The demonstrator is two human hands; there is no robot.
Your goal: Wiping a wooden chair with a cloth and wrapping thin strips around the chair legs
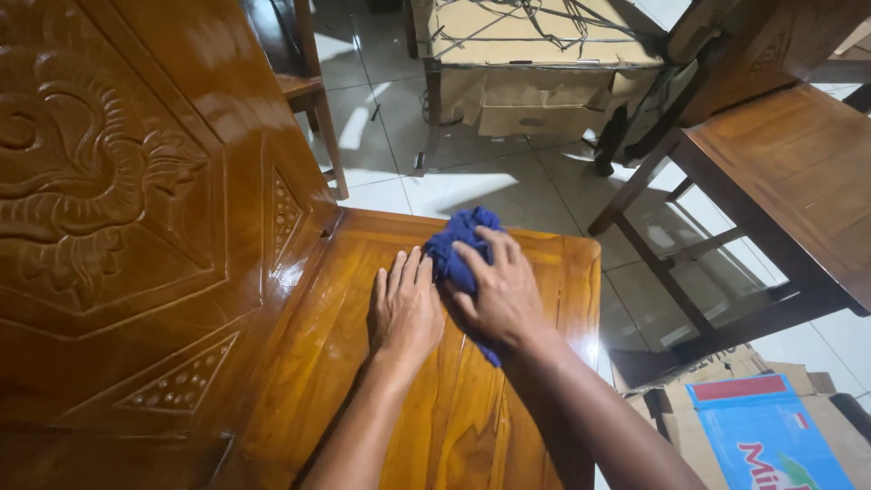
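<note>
Wiping glossy wooden surface [508,417] with blue cloth [458,249].
Right hand [504,295] clamped on cloth mid-seat; left hand [406,304] flat, fingers together, bracing beside it. Next: likely sweeping toward unwiped edges under even pressure.

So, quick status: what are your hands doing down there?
Right hand pressing blue cloth on glossy wooden seat. Left hand flat beside it. Nothing in the way.

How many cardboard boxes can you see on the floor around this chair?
2. One cardboard box sits at the top, under a table beyond the chair seat; another lies at lower right, partly behind a blue package. More may be hidden.
</note>
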